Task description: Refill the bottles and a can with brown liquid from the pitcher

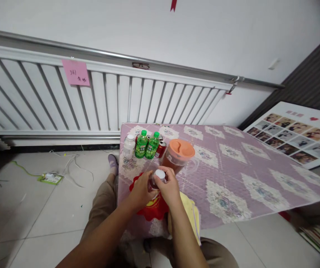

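Note:
Over the near left part of the table, a bottle with a white cap (pixel 160 174) and dark reddish contents stands between my hands. My left hand (pixel 142 189) is wrapped round the bottle's body. The fingers of my right hand (pixel 171 186) close on its cap and neck. Beneath lies a red scalloped mat (pixel 155 214) with a yellow print. Just beyond my right hand is a clear pitcher (pixel 172 163) of reddish-brown liquid with an orange lid (pixel 181 149). A folded yellow cloth (pixel 191 214) lies by my right forearm.
At the table's far left corner stand two green-capped bottles (pixel 146 146), a white-capped bottle (pixel 129 147) and red cans (pixel 161 149). A patterned cloth covers the table (pixel 218 178). Behind it runs a white radiator (pixel 137 98). A photo board (pixel 296 136) leans at right; a power strip (pixel 50 178) lies on the floor.

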A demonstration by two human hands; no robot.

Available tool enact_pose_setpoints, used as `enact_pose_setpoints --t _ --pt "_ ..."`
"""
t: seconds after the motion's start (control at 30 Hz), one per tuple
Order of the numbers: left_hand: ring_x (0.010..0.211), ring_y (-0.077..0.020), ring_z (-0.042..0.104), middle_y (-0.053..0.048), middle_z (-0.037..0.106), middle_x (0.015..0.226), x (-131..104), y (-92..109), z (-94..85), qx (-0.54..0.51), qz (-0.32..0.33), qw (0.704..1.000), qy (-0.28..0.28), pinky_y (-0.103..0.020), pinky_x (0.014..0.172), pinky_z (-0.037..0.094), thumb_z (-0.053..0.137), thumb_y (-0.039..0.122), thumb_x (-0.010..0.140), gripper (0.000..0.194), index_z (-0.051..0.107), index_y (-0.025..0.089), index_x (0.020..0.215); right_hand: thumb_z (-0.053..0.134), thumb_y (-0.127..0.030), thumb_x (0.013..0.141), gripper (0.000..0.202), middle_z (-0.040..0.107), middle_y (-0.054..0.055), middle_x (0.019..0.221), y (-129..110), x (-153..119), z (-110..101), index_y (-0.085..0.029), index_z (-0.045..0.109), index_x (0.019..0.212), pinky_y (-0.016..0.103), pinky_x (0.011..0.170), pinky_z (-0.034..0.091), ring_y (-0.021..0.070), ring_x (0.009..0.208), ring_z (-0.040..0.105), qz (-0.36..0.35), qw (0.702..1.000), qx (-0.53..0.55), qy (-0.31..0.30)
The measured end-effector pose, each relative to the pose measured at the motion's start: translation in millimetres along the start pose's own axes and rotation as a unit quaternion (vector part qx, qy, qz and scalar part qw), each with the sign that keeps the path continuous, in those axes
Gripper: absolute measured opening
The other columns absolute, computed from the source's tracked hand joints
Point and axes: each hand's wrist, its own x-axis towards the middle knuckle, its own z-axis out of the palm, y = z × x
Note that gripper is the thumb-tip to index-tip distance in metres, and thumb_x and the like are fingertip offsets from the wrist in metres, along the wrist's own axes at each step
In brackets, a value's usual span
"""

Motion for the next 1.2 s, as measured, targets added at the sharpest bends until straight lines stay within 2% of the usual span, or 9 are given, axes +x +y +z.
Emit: enact_pose_setpoints --t 0.13,0.2,0.3,0.37,0.47,0.6,0.73,0.97,1.2 --pt "0.136 -0.0352 0.058 -0.015 0.060 0.147 0.5 0.7 -1.0 -0.006 0.012 1.000 -0.004 -0.058 0.115 0.046 0.076 0.017 0.076 0.077 0.048 0.023 0.148 0.080 -0.042 0.066 0.044 0.063 0.009 0.109 2.1 -5.4 10.5 -0.023 0.076 0.106 0.050 0.101 0.053 0.0303 0.106 0.065 0.011 0.998 -0.017 0.052" --pt "0.136 -0.0357 0.058 -0.016 0.060 0.147 0.8 0.7 -1.2 -0.005 0.013 1.000 -0.006 -0.058 0.115 0.046 0.076 0.017 0.076 0.076 0.048 0.022 0.148 0.080 -0.042 0.066 0.052 0.064 0.011 0.118 3.1 -8.3 11.2 -0.024 0.075 0.114 0.051 0.106 0.052 0.0314 0.114 0.065 0.011 0.998 -0.009 0.056" --pt "0.135 -0.0364 0.059 -0.018 0.060 0.146 1.3 -1.0 -0.1 0.001 0.013 1.000 0.000 -0.059 0.115 0.046 0.076 0.018 0.077 0.076 0.048 0.018 0.147 0.076 -0.042 0.073 0.059 0.063 0.012 0.141 3.7 -12.0 5.8 -0.026 0.071 0.129 0.050 0.116 0.045 0.0309 0.133 0.059 0.017 0.999 0.044 0.017" --pt "0.135 -0.0364 0.059 -0.018 0.060 0.146 1.5 -2.8 1.2 0.003 0.012 1.000 0.005 -0.058 0.116 0.046 0.077 0.018 0.076 0.077 0.048 0.019 0.147 0.071 -0.043 0.079 0.059 0.063 0.011 0.147 3.5 -13.8 0.4 -0.026 0.069 0.135 0.050 0.121 0.041 0.0297 0.140 0.056 0.032 0.995 0.087 -0.027" --pt "0.136 -0.0353 0.058 -0.016 0.060 0.147 1.1 -4.9 2.7 -0.002 0.017 1.000 0.005 -0.057 0.116 0.046 0.078 0.016 0.074 0.081 0.047 0.022 0.149 0.070 -0.044 0.082 0.053 0.069 0.010 0.142 3.3 -15.4 -3.5 -0.025 0.071 0.131 0.051 0.121 0.042 0.0292 0.136 0.061 0.049 0.992 0.109 -0.050" --pt "0.135 -0.0347 0.059 -0.016 0.060 0.145 -0.3 -4.6 3.5 -0.008 0.022 1.000 0.008 -0.058 0.115 0.046 0.076 0.015 0.074 0.080 0.046 0.021 0.148 0.075 -0.042 0.074 0.055 0.074 0.012 0.131 5.4 -15.5 3.4 -0.023 0.072 0.126 0.050 0.111 0.051 0.0299 0.121 0.069 0.064 0.993 0.101 0.002" --pt "0.134 -0.0368 0.059 -0.018 0.061 0.144 -1.0 -3.0 3.4 0.000 0.022 1.000 0.013 -0.061 0.116 0.045 0.077 0.017 0.075 0.078 0.047 0.020 0.147 0.081 -0.039 0.067 0.066 0.071 0.013 0.133 6.6 -16.3 11.1 -0.022 0.069 0.129 0.050 0.107 0.054 0.0302 0.118 0.069 0.065 0.994 0.087 0.031" --pt "0.135 -0.0352 0.058 -0.018 0.060 0.145 0.9 -3.1 2.1 -0.021 0.024 1.000 0.001 -0.059 0.115 0.046 0.078 0.016 0.075 0.079 0.047 0.019 0.148 0.071 -0.039 0.082 0.052 0.068 0.010 0.142 2.7 -20.7 -1.2 -0.026 0.070 0.132 0.049 0.119 0.045 0.0281 0.137 0.060 0.023 0.994 0.101 -0.020" --pt "0.135 -0.0347 0.058 -0.017 0.060 0.145 1.1 -4.1 3.3 -0.019 0.023 1.000 0.006 -0.058 0.115 0.046 0.076 0.013 0.074 0.078 0.048 0.019 0.147 0.073 -0.037 0.076 0.046 0.073 0.011 0.126 2.1 -17.2 4.7 -0.024 0.073 0.120 0.050 0.108 0.053 0.0290 0.117 0.069 0.020 0.998 0.050 0.026"
